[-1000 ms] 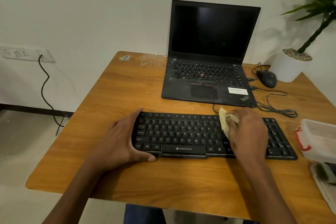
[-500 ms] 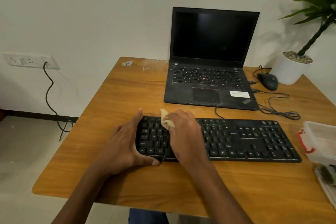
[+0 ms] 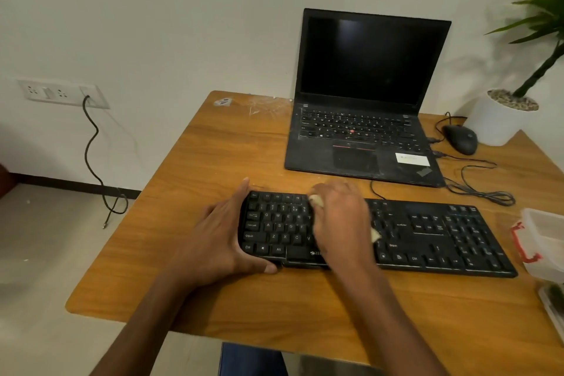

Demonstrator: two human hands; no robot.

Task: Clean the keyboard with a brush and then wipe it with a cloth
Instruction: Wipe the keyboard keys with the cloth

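Cloth (image 3: 316, 200), apparently bunched under right hand (image 3: 341, 217) (blurred), has slid rightward along keyboard (image 3: 427, 232).

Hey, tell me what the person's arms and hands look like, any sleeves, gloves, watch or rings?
Both forearms are bare right down to the frame's lower edge, so no sleeves show. The left hand and right hand wear no gloves. No watch, bracelet or ring is visible on either wrist or on the fingers that show. Nothing is marked or taped on them.

Soft, dim indoor light, no glare; the right hand (image 3: 341, 217) smears with motion blur, the plant (image 3: 546, 27) blurs at the bent wide-angle edge, faint shadows under both arms on the worktop (image 3: 213, 156).
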